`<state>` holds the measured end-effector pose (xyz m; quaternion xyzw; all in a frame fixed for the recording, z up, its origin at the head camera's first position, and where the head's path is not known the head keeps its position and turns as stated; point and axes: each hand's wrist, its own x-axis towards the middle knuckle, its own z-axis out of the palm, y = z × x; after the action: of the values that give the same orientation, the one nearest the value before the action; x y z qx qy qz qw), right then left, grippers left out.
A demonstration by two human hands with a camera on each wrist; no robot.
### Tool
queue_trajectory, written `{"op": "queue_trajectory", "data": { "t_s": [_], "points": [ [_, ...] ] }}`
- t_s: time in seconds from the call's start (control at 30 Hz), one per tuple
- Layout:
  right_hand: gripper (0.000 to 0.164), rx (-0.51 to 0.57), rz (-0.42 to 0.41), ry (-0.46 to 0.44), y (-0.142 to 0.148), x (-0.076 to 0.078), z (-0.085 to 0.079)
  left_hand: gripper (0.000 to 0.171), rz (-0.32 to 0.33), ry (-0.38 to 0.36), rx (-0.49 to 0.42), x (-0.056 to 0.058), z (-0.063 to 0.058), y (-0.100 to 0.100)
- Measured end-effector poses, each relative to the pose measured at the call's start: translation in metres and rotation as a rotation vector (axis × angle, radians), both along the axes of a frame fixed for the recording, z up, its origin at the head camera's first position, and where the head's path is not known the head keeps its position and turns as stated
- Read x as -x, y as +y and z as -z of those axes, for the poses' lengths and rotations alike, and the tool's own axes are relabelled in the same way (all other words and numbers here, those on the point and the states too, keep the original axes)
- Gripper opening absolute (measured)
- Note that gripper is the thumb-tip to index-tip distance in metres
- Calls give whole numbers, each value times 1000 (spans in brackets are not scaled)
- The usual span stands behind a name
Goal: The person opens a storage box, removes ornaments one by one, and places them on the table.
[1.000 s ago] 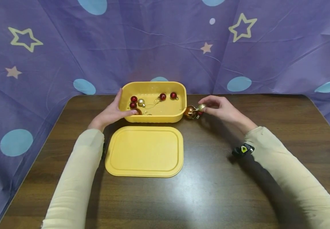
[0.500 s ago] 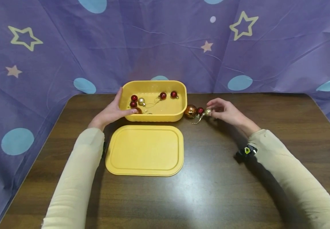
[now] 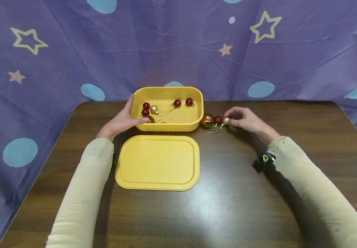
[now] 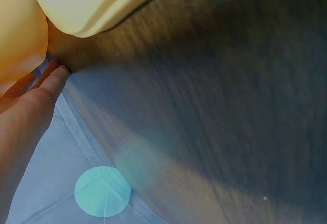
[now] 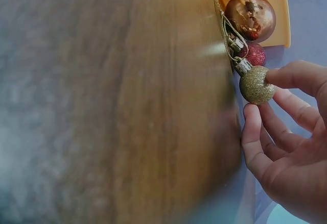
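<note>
My left hand [image 3: 121,120] grips the left wall of a yellow plastic box [image 3: 168,127], thumb over the rim and fingers outside. Several small Christmas baubles lie in the box, among them a red bauble [image 3: 177,103] and a pale gold bauble [image 3: 154,109]. Outside the box's right end, a shiny copper bauble [image 3: 207,120], a red glitter bauble [image 3: 217,120] and a gold glitter bauble [image 5: 257,85] sit in a row on the table. My right hand [image 3: 243,120] pinches the gold glitter bauble between thumb and fingertips. A gold string loop [image 5: 225,27] hangs by its cap.
The flat yellow lid [image 3: 157,162] lies on the wooden table [image 3: 228,206] in front of the box. A purple curtain [image 3: 166,44] with stars and dots hangs right behind the table's back edge.
My right hand has brought the gold glitter bauble down and rightward, from above the red one to the table beside it. The left hand keeps its grip on the box.
</note>
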<state>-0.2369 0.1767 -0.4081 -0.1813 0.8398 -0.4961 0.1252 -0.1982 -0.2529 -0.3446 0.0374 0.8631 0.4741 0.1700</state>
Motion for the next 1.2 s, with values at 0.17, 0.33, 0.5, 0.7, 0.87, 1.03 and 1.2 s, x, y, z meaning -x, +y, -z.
{"op": "queue_trajectory", "data": {
  "t_s": [0.17,0.33,0.5,0.7,0.87,1.03,1.2],
  "points": [
    [29,-17,-4,5,-1,2,0,112,-7,-6,-4,0,1,1],
    [29,-29,-7,14,-3,3,1,112,-11,-14,-14,-1,3,0],
    [30,-30,-8,18,-3,3,1,110,-15,-8,-18,0,2,0],
    [32,-14,-4,24,-1,2,2,112,-20,-6,-34,1,2,0],
    [33,-13,-1,11,0,2,1,115,-29,-25,-20,0,1,-1],
    [37,22,28,-24,1,-2,-4,113,-24,-31,-2,0,0,0],
    [35,103,65,4,-2,-2,-9,113,-18,-29,0,-2,-2,0]
  ]
}}
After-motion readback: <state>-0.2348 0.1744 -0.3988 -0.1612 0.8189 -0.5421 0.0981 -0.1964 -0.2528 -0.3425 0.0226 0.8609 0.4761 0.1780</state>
